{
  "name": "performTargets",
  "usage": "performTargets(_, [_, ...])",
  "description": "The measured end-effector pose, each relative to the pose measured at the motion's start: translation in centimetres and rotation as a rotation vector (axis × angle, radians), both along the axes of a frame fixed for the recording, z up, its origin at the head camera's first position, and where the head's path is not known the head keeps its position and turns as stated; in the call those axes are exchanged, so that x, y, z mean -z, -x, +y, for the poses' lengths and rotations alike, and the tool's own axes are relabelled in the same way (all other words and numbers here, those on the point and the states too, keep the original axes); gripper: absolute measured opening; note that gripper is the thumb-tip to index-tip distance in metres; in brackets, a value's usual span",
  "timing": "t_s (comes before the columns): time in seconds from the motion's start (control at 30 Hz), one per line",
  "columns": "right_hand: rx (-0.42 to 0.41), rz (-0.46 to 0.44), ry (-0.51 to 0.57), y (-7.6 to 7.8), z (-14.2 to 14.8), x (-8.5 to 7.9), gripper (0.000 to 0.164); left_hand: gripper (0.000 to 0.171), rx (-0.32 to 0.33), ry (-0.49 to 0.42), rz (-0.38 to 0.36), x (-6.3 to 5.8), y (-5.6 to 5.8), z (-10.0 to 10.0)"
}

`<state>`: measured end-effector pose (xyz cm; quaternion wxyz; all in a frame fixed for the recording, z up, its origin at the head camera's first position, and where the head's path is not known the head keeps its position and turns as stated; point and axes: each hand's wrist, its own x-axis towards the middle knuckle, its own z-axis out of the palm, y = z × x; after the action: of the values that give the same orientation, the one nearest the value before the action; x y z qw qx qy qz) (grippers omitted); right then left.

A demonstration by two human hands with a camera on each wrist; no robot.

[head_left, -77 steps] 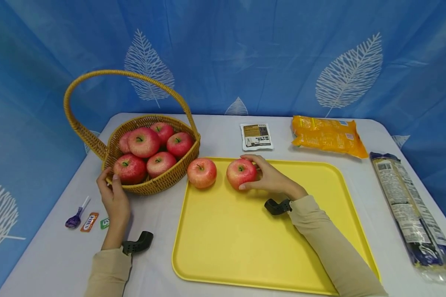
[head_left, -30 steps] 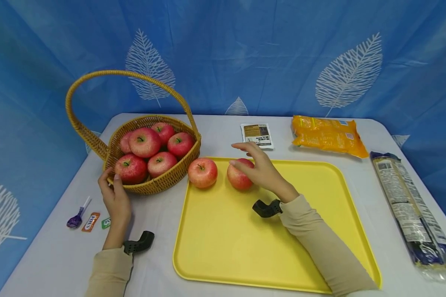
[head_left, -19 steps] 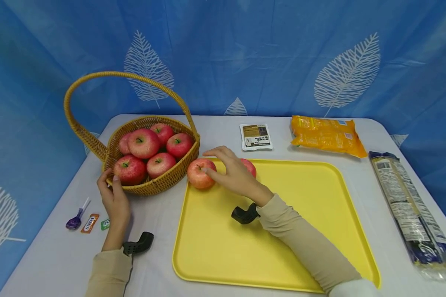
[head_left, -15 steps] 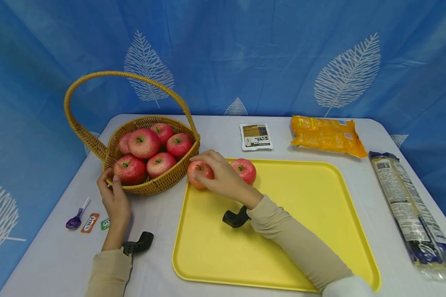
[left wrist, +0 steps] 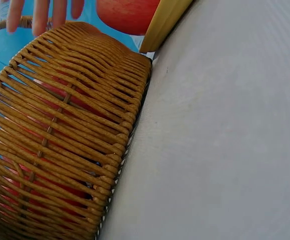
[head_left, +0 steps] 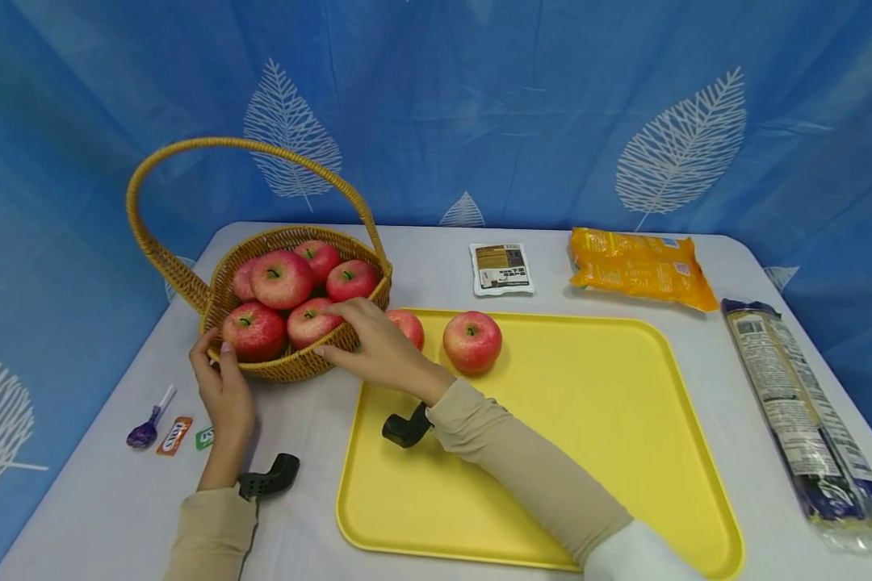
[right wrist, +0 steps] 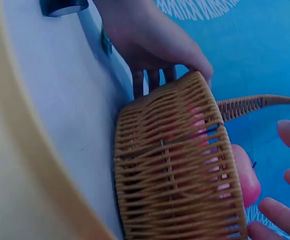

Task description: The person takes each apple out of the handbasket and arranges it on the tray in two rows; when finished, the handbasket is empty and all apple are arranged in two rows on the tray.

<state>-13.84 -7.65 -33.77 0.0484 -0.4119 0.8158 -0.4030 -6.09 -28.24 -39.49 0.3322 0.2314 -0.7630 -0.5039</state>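
Observation:
A wicker basket (head_left: 279,369) with a tall handle stands at the left, with several red apples (head_left: 280,279) inside. My left hand (head_left: 225,399) holds its near-left side, thumb over the rim and fingers against the outside. My right hand (head_left: 385,351) hovers over the basket's right rim with fingers spread; they hold nothing in the right wrist view. Its fingertips overlap the front right apple (head_left: 308,324) in the head view. Two apples rest at the back of the yellow tray (head_left: 589,403): one apple (head_left: 472,342) fully visible, the other apple (head_left: 408,324) partly hidden behind my right hand.
A small white-and-brown packet (head_left: 501,269) and an orange bag (head_left: 639,266) lie behind the tray. Long clear-wrapped packs (head_left: 799,411) lie at the right edge. A purple lollipop (head_left: 144,434) and small orange wrapper (head_left: 175,436) and green wrapper (head_left: 204,438) lie at the left.
My right hand has let go of the right apple on the tray, passed left over the other apple and come to the basket's rim. The left hand stays in place.

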Motion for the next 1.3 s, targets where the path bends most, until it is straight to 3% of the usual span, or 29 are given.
performTargets(0.13, [0.035,0.060,-0.029,0.2,-1.1,-0.3,0.051,0.039,0.004,-0.011,0.003,-0.5,-0.1,0.3])
performTargets(0.37, [0.037,-0.031,-0.021,1.5,-2.7,-0.3,0.053,0.040,0.010,-0.025,0.011,-2.3,-0.6,1.7])
performTargets(0.7, [0.012,-0.088,0.066,3.4,-4.6,0.2,0.066,0.039,0.004,-0.002,0.012,0.0,-0.1,0.0])
performTargets(1.07, [0.080,-0.161,0.201,4.4,-6.9,0.3,0.078,0.039,0.002,-0.001,0.017,0.1,0.2,-0.1])
performTargets(1.3, [0.119,-0.242,0.207,4.9,-7.7,0.3,0.083,0.040,0.000,-0.004,-0.003,0.0,0.1,-0.1])
